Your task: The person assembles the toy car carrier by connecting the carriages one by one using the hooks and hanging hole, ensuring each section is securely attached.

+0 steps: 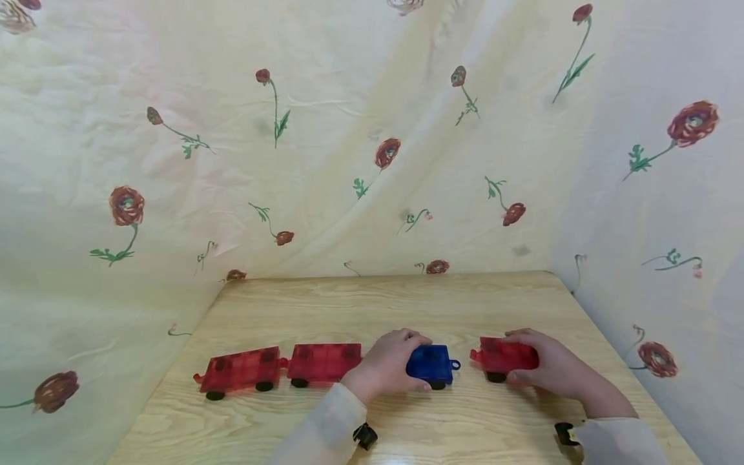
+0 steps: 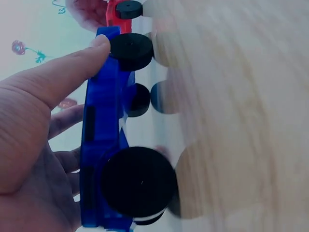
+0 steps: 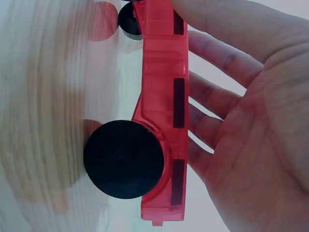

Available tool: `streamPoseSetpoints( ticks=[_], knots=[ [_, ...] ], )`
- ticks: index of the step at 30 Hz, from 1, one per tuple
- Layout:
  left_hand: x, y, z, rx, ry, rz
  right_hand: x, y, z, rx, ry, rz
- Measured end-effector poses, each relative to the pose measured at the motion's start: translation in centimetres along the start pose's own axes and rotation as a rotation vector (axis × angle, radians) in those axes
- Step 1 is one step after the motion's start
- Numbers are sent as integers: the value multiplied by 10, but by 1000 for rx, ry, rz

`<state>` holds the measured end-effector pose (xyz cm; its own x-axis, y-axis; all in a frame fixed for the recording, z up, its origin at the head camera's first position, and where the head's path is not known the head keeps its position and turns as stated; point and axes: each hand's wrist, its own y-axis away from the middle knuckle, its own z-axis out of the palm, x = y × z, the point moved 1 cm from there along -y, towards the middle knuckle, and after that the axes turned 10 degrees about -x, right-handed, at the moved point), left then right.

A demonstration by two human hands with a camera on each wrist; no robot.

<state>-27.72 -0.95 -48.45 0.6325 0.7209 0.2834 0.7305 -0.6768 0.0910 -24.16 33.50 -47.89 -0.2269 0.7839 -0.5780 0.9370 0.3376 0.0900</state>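
My left hand [image 1: 386,367] grips a translucent blue toy train car [image 1: 431,363] from above, thumb on the near side and fingers on the far side. A ring sticks out of its right end. Farther right, my right hand [image 1: 552,365] holds a red toy train car [image 1: 502,354] the same way, its small hook facing the ring across a short gap. The left wrist view shows the thumb on the blue side wall [image 2: 99,130] above black wheels. In the right wrist view, the red side wall [image 3: 161,96] has dark inset strips and black wheels low over the wood.
Two more red cars stand to the left: a middle one [image 1: 322,361], partly behind my left hand, and a leftmost one [image 1: 244,369], slightly angled, joined to it at the hook. The wooden table [image 1: 383,303] is bordered by flowered cloth [image 1: 325,161] behind and at the sides.
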Motion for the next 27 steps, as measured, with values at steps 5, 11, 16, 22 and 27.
streamPoseSetpoints(
  ticks=[5,11,16,22,27],
  knots=[
    [3,-3,3,-10,-34,1,-3,-2,2,-1,15,-5],
    [4,-4,4,-7,39,-9,-5,-4,3,7,30,6],
    [3,-5,5,11,90,-16,-7,-4,4,14,29,15],
    [5,-6,3,37,121,-16,-8,-2,4,25,54,24],
    [7,-7,2,46,146,-14,-10,0,4,29,61,37]
  ],
)
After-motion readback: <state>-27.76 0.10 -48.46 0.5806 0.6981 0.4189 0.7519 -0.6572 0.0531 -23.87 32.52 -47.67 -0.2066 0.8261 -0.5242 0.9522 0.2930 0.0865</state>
